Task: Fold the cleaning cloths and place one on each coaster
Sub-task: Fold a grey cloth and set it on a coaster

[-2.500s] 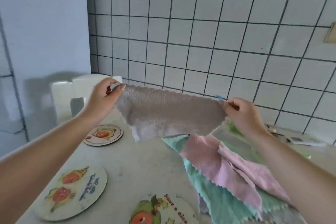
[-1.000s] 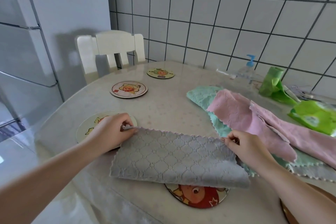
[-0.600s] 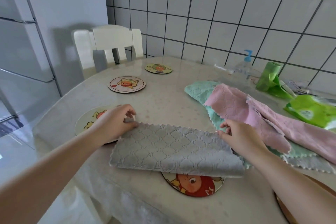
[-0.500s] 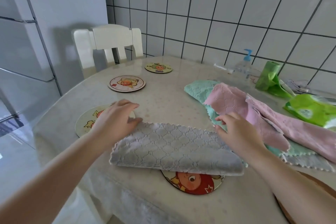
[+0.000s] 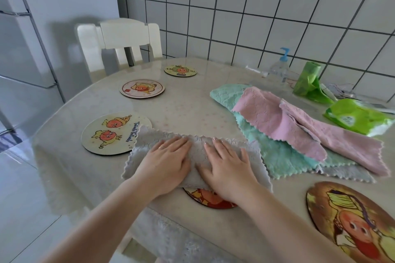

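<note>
A grey cloth (image 5: 147,145), folded in half, lies on the table over a red coaster (image 5: 210,199) and overlaps a cream coaster (image 5: 106,134) at its left corner. My left hand (image 5: 165,161) and my right hand (image 5: 227,165) press flat on the cloth side by side, fingers straight. Two more coasters (image 5: 142,88) (image 5: 180,70) sit farther back on the left. A big brown coaster (image 5: 352,220) lies at the lower right. A heap of cloths lies to the right: a teal cloth (image 5: 275,153), pink cloths (image 5: 275,117) and a grey one underneath.
A white chair (image 5: 119,42) stands behind the round table (image 5: 183,109). A pump bottle (image 5: 280,68), a green bag roll (image 5: 307,81) and a green wipes pack (image 5: 354,117) sit by the tiled wall. A fridge is at the left.
The grey cloth went from held up in the air to folded on the table. Both hands let go of its corners and moved to its middle, now pressing it flat.
</note>
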Available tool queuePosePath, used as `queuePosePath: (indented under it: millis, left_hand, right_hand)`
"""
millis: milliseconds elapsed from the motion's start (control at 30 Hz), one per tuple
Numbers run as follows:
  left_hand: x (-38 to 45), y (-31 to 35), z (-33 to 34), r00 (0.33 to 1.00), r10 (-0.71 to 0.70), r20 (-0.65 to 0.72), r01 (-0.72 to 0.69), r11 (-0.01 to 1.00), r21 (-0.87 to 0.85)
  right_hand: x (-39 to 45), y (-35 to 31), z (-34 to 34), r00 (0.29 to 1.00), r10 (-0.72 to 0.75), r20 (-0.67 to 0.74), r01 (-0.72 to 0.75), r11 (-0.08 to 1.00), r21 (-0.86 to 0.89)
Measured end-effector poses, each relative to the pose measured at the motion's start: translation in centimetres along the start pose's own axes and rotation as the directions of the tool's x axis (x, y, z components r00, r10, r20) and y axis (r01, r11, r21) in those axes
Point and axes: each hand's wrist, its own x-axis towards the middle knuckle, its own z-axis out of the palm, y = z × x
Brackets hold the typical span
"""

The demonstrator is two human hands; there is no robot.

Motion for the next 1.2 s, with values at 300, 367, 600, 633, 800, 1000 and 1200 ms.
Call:
queuePosePath:
  millis: [300, 367, 600, 633, 800, 1000, 1200]
  left_hand:
    - [-0.9, -2.6, -1.1, 0.984, -0.156, 0.083, 0.15, 0.986, 0.073]
    - [-1.1, -2.9, -1.2, 0.981, -0.171, 0.097, 0.164, 0.983, 0.077]
    - [-3.0, -1.4, -2.0, 0.981, 0.064, -0.182, -0.073, 0.996, -0.043]
    - [-3.6, -0.6, -2.0, 0.958, 0.128, -0.255, -0.146, 0.988, -0.053]
    - [-5.4, 2.2, -1.4, 0.941, 0.206, -0.267, -0.255, 0.953, -0.163]
    - [-5.4, 2.1, -0.3, 0.95, 0.093, -0.299, -0.167, 0.958, -0.232]
    - [-5.1, 2.0, -0.1, 0.941, 0.097, -0.324, -0.159, 0.972, -0.171]
  right_hand:
    - [-1.3, 3.2, -0.6, 0.996, 0.087, 0.019, -0.087, 0.996, -0.021]
    - [-1.5, 4.2, -0.6, 0.993, 0.114, 0.03, -0.113, 0.993, -0.021]
    - [-0.6, 4.4, -1.7, 0.996, 0.064, -0.059, -0.064, 0.998, 0.009]
    - [0.0, 4.0, -2.0, 0.994, 0.018, -0.111, -0.014, 0.999, 0.039]
    - [4.5, 0.9, -2.6, 0.986, -0.065, -0.152, 0.096, 0.973, 0.208]
    - [8.1, -0.3, -3.2, 0.999, -0.014, -0.045, 0.023, 0.98, 0.199]
    - [8.3, -0.4, -3.8, 0.995, -0.093, 0.028, 0.091, 0.993, 0.079]
